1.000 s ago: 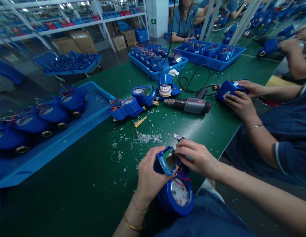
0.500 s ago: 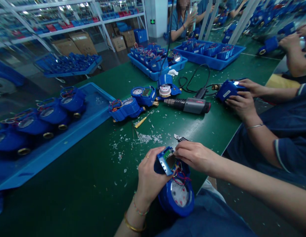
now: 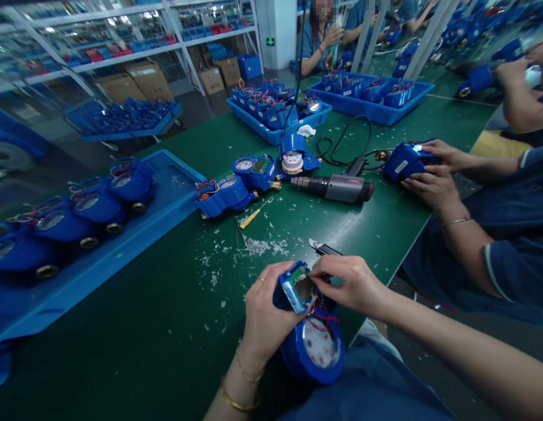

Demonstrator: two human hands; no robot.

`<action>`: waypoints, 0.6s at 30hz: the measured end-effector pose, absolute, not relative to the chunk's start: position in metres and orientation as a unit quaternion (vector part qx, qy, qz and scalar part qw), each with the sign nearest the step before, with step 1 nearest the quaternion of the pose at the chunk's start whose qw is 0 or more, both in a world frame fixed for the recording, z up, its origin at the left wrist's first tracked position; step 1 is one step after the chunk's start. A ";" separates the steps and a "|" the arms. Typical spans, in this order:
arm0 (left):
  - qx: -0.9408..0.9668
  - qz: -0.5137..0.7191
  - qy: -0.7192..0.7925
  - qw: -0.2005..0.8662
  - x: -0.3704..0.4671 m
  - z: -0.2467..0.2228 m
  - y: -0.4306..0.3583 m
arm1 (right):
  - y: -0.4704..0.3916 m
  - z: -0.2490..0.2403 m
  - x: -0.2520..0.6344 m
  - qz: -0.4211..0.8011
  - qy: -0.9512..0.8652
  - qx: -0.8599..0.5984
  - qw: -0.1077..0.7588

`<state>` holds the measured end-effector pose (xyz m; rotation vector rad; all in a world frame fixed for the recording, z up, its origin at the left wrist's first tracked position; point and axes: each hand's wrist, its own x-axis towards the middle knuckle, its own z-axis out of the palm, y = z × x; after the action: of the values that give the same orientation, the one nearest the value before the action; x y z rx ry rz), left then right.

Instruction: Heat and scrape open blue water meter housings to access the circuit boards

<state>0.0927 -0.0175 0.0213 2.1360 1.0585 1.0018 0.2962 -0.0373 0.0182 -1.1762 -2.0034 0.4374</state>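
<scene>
A blue water meter (image 3: 321, 345) with a round white dial rests tilted at the table's front edge, against my body. My left hand (image 3: 269, 307) is closed around its raised blue box part, which holds a green circuit board (image 3: 301, 275). At the board's right edge, my right hand (image 3: 348, 283) pinches with thumb and forefinger; what lies between the fingertips is hidden. Red and dark wires (image 3: 321, 318) run between the box and the dial. Just beyond my right hand lies a utility knife (image 3: 324, 248) with its blade out.
Clear plastic scraps (image 3: 265, 245), a yellow-handled screwdriver (image 3: 251, 218), a heat gun (image 3: 335, 187) and several more water meters (image 3: 227, 193) lie ahead. A blue tray (image 3: 175, 169) of meters is at left. At right, a co-worker's hands (image 3: 435, 175) hold another meter.
My right hand's fingers have shifted slightly at the circuit board, and the hand has drawn back a little, uncovering more of the utility knife. My left hand keeps its hold.
</scene>
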 end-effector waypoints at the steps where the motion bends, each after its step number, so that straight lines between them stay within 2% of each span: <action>1: 0.795 0.373 0.393 0.274 0.093 0.022 -0.017 | -0.038 0.018 0.295 0.186 -0.769 -0.470 0.392; 6: 0.795 0.373 0.399 0.264 0.093 0.023 -0.017 | -0.040 0.018 0.289 0.252 -0.702 -0.514 0.424; 11: 0.796 0.373 0.398 0.261 0.093 0.023 -0.017 | -0.039 0.020 0.286 0.293 -0.664 -0.548 0.416; 18: 0.799 0.374 0.398 0.253 0.092 0.022 -0.017 | -0.039 0.019 0.293 0.244 -0.733 -0.505 0.385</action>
<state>0.0921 -0.0169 0.0223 2.1706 1.0822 1.0167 0.2933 -0.0388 0.0188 -1.2862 -1.8679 0.6205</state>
